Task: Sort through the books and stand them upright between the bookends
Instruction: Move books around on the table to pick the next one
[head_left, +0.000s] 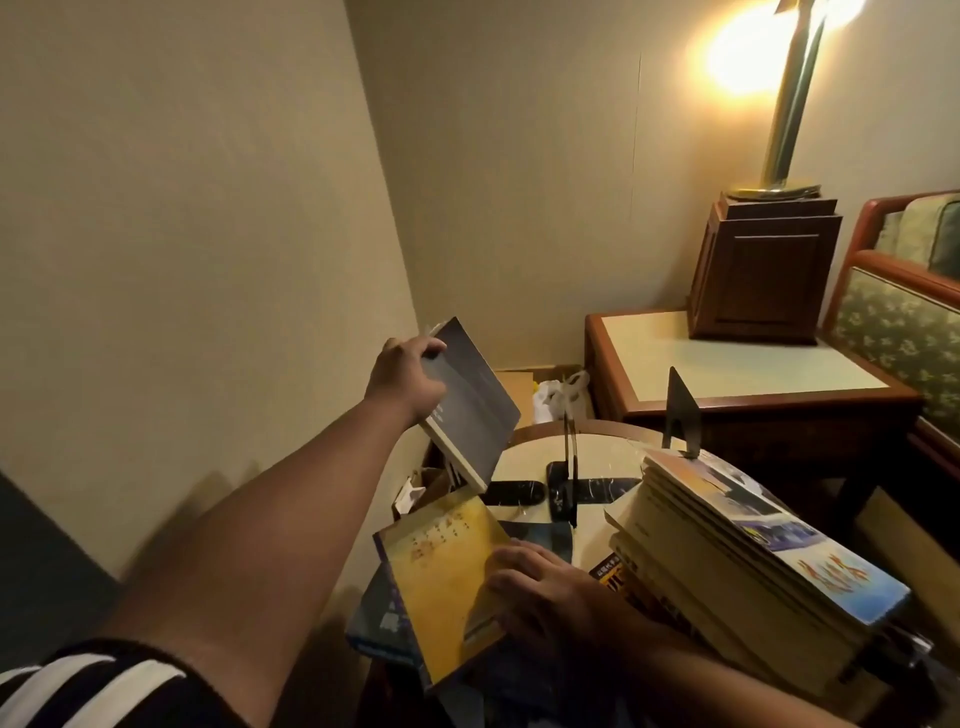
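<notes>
Head view: right hand (545, 587) lays its fingers flat on the yellow paperback book (441, 577), steadying the near pile. Left hand (410, 379) grips the dark grey paperback book (470, 405) by its top edge, tilted in the air, probably bound for the black metal bookends (570, 457) standing farther right on the round pale table (524, 457).

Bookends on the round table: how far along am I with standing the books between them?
Barely started. Done: nothing stands between the two bookends yet. In hand: your left hand holds a dark book tilted in the air; your right hand rests on a yellow book lying cover-up. Left: those two, plus the stack lying at the right.
</notes>
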